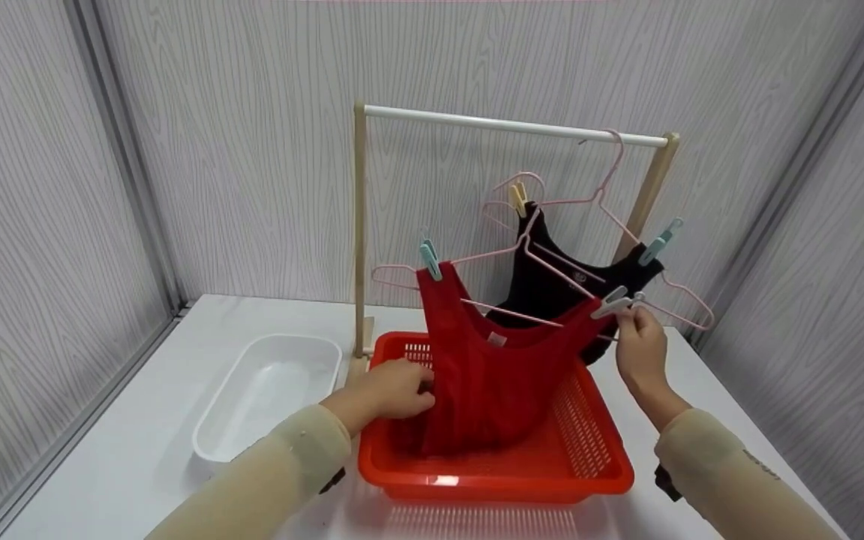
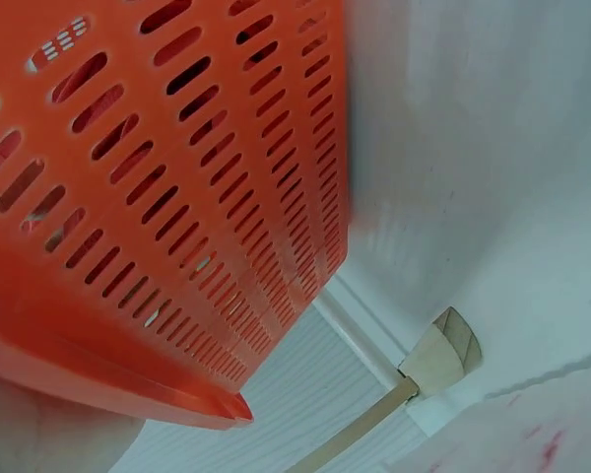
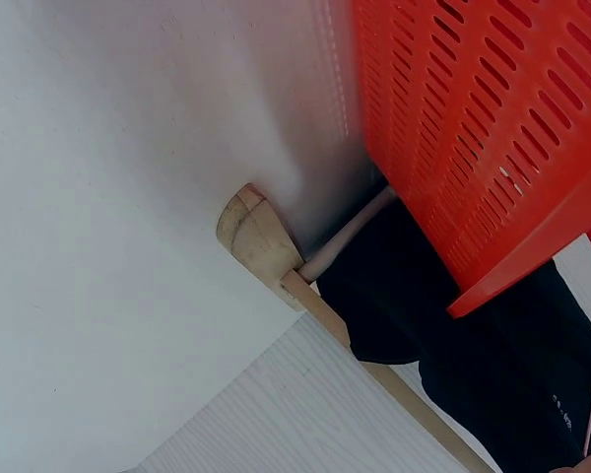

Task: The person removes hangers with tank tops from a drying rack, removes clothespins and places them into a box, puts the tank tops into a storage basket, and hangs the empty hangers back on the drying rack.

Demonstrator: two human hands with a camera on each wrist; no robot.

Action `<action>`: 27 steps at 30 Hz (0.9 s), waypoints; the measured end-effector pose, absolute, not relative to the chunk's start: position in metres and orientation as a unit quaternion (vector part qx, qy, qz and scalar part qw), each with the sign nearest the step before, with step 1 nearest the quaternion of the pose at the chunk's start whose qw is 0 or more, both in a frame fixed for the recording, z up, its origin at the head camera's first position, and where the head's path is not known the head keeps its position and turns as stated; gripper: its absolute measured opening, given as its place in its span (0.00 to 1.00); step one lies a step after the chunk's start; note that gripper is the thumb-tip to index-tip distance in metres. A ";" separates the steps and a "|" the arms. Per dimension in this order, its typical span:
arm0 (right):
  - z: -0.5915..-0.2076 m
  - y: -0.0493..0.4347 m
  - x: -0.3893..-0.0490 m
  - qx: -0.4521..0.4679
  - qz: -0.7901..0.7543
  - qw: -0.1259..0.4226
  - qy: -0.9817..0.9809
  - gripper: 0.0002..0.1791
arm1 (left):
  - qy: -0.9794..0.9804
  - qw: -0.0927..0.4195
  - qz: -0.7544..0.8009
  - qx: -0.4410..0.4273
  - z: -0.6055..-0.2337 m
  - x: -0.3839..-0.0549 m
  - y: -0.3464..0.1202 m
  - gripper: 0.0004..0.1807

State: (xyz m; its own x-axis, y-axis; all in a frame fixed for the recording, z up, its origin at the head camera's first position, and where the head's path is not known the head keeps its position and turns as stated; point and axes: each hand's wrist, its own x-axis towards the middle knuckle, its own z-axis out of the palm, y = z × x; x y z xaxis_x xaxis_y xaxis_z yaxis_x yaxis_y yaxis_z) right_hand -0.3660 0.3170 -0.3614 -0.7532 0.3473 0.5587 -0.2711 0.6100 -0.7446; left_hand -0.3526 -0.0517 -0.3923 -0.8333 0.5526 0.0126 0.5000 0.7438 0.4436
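Observation:
A red tank top (image 1: 484, 382) hangs from a pink hanger (image 1: 488, 255), a teal clothespin (image 1: 430, 260) on one strap and a grey clothespin (image 1: 612, 303) on the other. My right hand (image 1: 642, 349) pinches the hanger's right end, just under the grey clothespin. At the top's left side, my left hand (image 1: 394, 388) has its fingers curled at the cloth edge, gripping it. The hem hangs down into a red plastic basket (image 1: 496, 486). Behind, a black tank top (image 1: 552, 281) hangs on another pink hanger (image 1: 608, 180), held by a yellow clothespin (image 1: 518, 199) and a teal one.
A clothes rack with a white rod (image 1: 477, 121) and wooden posts (image 1: 360, 225) stands behind the basket; the black top's hanger hooks over the rod. To the left sits a white tray (image 1: 211, 450). Panelled walls (image 1: 252, 150) enclose the white table (image 1: 124, 457) on three sides.

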 end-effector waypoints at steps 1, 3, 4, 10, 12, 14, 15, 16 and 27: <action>-0.361 0.317 -0.366 -0.022 0.441 0.351 -0.826 0.18 | 0.933 0.055 0.224 0.277 -0.391 -0.353 -0.053 0.04; -0.361 0.316 -0.366 -0.021 0.442 0.352 -0.825 0.18 | 0.933 0.041 0.231 0.272 -0.388 -0.353 -0.054 0.04; -0.361 0.316 -0.366 -0.021 0.442 0.353 -0.825 0.17 | 0.934 0.031 0.232 0.271 -0.386 -0.354 -0.055 0.04; -0.361 0.314 -0.365 -0.013 0.452 0.351 -0.820 0.18 | 0.932 -0.043 0.234 0.273 -0.370 -0.359 -0.056 0.05; -0.361 0.313 -0.365 -0.012 0.452 0.351 -0.820 0.18 | 0.932 -0.074 0.229 0.272 -0.365 -0.360 -0.056 0.05; -0.361 0.313 -0.365 -0.014 0.452 0.352 -0.820 0.18 | 0.930 -0.099 0.228 0.270 -0.360 -0.361 -0.055 0.05; -0.361 0.312 -0.365 -0.014 0.452 0.352 -0.820 0.18 | 0.928 -0.114 0.229 0.271 -0.357 -0.361 -0.055 0.05; -0.361 0.312 -0.365 -0.015 0.453 0.351 -0.819 0.18 | 0.926 -0.129 0.228 0.270 -0.355 -0.362 -0.055 0.05; -0.360 0.311 -0.366 -0.016 0.453 0.349 -0.820 0.18 | 0.888 -0.279 0.259 0.258 -0.334 -0.366 -0.060 0.04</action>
State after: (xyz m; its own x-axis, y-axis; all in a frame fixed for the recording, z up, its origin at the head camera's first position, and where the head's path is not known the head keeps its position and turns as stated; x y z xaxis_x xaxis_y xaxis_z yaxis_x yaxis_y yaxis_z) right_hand -0.3657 0.3108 -0.3600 -0.7565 0.3421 0.5574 -0.2898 0.5886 -0.7547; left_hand -0.3664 -0.0597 -0.3341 -0.7112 0.3129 0.6295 0.6024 0.7328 0.3163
